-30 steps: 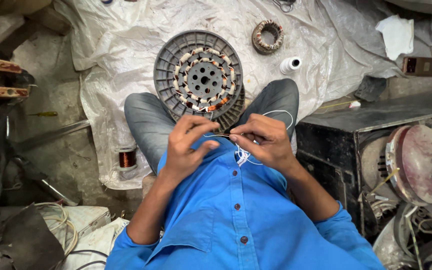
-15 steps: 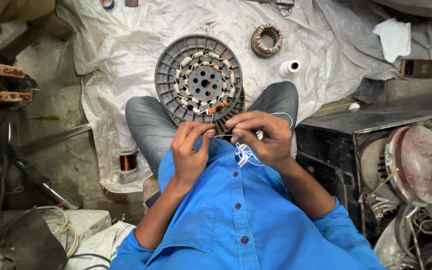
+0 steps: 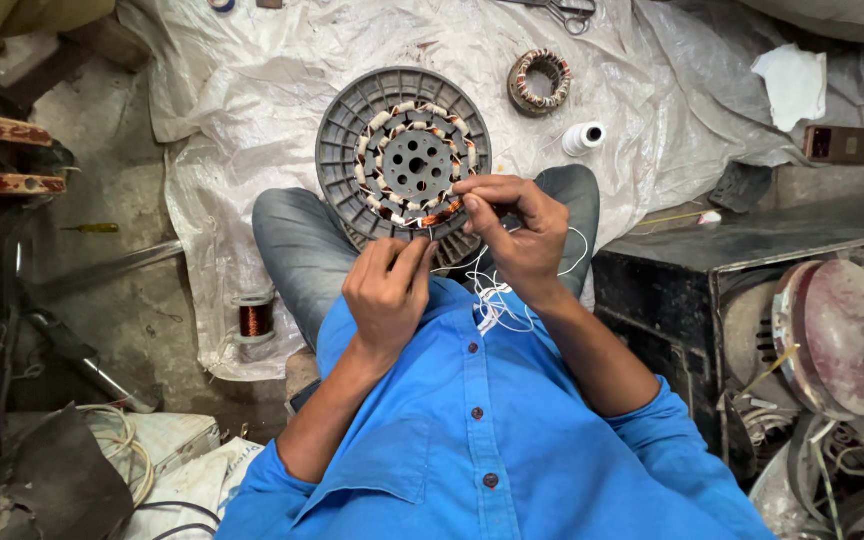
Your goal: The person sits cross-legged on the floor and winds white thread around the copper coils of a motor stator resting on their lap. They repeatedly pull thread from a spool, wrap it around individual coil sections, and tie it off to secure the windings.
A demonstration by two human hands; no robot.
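Observation:
A round grey ribbed motor housing [image 3: 342, 140] with a ring of copper windings bound in white tape rests against my knees on a white plastic sheet [image 3: 252, 90]. My right hand [image 3: 522, 225] pinches white thread [image 3: 492, 300] at the lower right edge of the winding ring. My left hand [image 3: 389, 290] sits just below it, fingers closed on the same thread or a thin wire end. Loose thread hangs in loops over my blue shirt between the two hands.
A second small wound coil [image 3: 539, 82] and a white thread spool [image 3: 582, 138] lie beyond my right knee. A copper wire spool [image 3: 255, 318] stands left of my leg. A black box [image 3: 672, 300] and rusty motor parts [image 3: 832, 340] crowd the right side.
My right hand has lifted forward onto the winding ring, drawing the thread with it. My left hand has stayed lower, near my chest.

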